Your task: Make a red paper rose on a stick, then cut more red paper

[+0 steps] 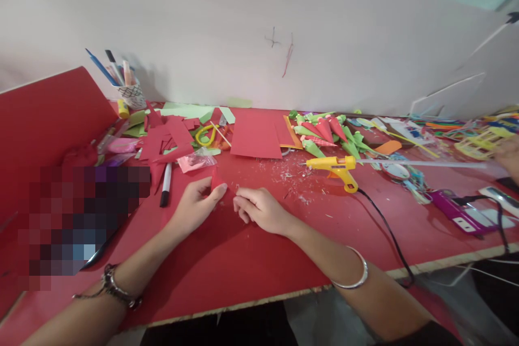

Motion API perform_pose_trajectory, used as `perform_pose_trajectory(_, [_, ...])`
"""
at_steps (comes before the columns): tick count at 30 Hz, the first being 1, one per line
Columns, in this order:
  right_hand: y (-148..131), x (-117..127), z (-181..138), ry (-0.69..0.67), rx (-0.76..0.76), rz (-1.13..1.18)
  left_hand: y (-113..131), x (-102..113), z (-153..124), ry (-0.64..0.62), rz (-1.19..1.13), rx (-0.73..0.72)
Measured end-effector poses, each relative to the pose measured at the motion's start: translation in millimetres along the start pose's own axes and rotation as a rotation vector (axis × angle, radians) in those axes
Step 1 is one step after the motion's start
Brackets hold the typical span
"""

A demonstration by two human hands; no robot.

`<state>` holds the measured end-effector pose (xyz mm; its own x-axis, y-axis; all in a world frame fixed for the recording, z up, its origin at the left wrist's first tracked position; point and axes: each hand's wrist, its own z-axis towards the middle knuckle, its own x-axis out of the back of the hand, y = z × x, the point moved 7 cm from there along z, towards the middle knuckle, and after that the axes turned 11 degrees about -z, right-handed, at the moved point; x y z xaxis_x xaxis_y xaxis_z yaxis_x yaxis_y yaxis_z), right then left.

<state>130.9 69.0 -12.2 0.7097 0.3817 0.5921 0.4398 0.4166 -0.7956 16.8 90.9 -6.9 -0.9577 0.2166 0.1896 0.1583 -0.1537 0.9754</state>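
Both my hands rest on the red table top (251, 259) near its middle. My left hand (197, 205) pinches a small piece of red paper (218, 179) between thumb and fingers. My right hand (259, 210) lies just to the right with its fingers curled, pressing on the same paper's edge. A yellow glue gun (336, 167) lies a short way to the right of my right hand, its black cord (389, 232) running off the table's front edge. A black-and-white marker (166, 184) lies left of my left hand.
Red paper scraps (166, 138), a red sheet (255, 135), yellow scissors (206, 134) and a pen cup (130, 92) sit at the back. Red and green paper cones (324, 132) are piled right of centre. A purple power strip (462, 215) and another person's hand (508, 158) are at far right.
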Motion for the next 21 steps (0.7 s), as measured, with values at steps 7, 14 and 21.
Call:
perform_pose_trajectory(7, [-2, -5, -1, -0.081, -0.013, 0.038, -2, 1, -1, 0.06, 0.116, 0.017])
perform_pose_trajectory(14, [-1, -9, -1, -0.1, -0.018, 0.087, 8, -11, -5, -0.072, 0.157, -0.113])
perform_pose_trajectory(21, [4, -5, 1, -0.054, -0.055, 0.176, -2, -18, -4, -0.197, 0.057, 0.031])
